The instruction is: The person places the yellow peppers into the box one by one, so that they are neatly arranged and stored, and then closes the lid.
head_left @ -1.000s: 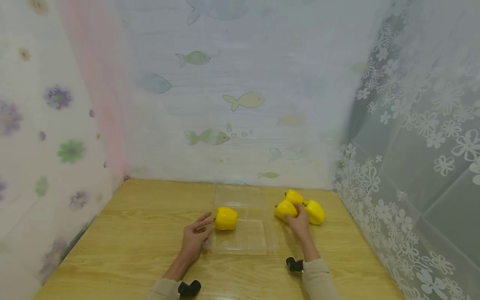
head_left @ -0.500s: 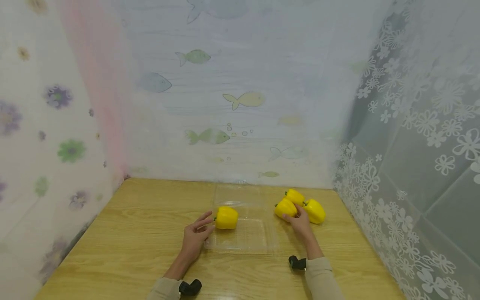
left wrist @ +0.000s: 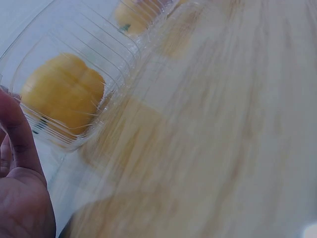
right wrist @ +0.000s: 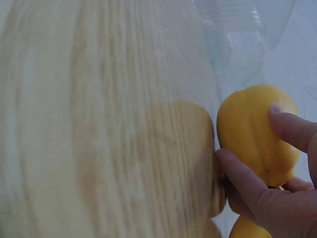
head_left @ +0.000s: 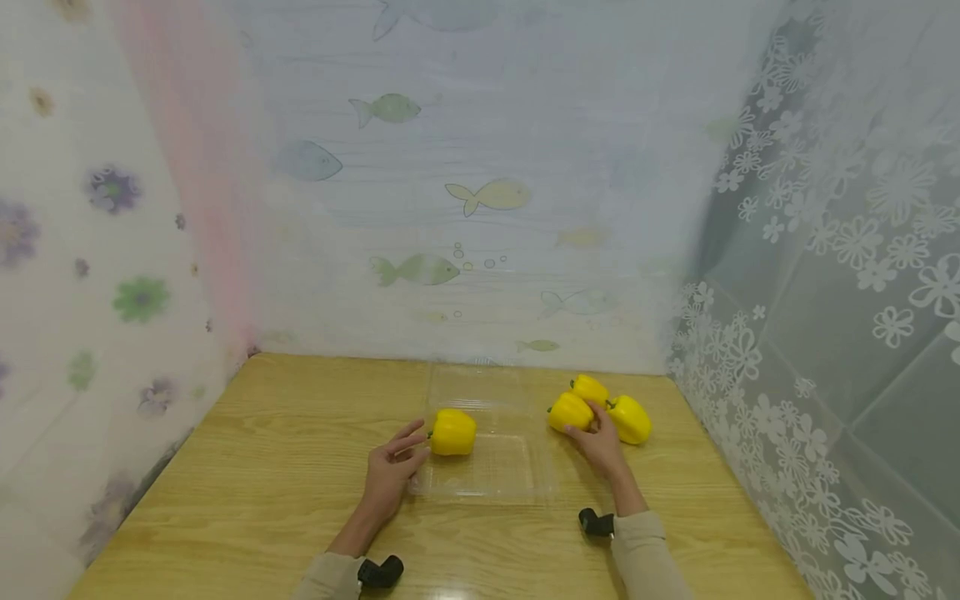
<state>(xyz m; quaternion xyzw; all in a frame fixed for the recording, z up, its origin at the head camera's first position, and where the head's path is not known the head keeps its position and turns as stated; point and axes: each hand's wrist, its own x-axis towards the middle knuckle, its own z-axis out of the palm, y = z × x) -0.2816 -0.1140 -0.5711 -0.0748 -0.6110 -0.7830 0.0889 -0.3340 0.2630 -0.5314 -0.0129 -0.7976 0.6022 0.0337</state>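
Note:
A yellow bell pepper (head_left: pixel 453 432) lies in the left part of a clear plastic clamshell container (head_left: pixel 487 479), its green stem toward my left hand (head_left: pixel 390 471). That hand rests at the container's left edge with fingers spread; a fingertip reaches the rim in the left wrist view. To the right of the container, my right hand (head_left: pixel 602 446) grips another yellow bell pepper (right wrist: pixel 257 129) between thumb and fingers, down at the table. Two more yellow peppers sit close by: one behind it (head_left: pixel 589 388) and one to its right (head_left: pixel 629 419).
The container's lid (head_left: pixel 480 387) is folded back flat toward the rear wall. A fish-patterned curtain (head_left: pixel 487 275) closes off the back of the wooden table (head_left: pixel 285 467). A flowered translucent sheet (head_left: pixel 825 417) hangs along the right side.
My right forearm has shifted slightly to the right, the fingers staying around the same pepper. The left hand keeps its place at the container.

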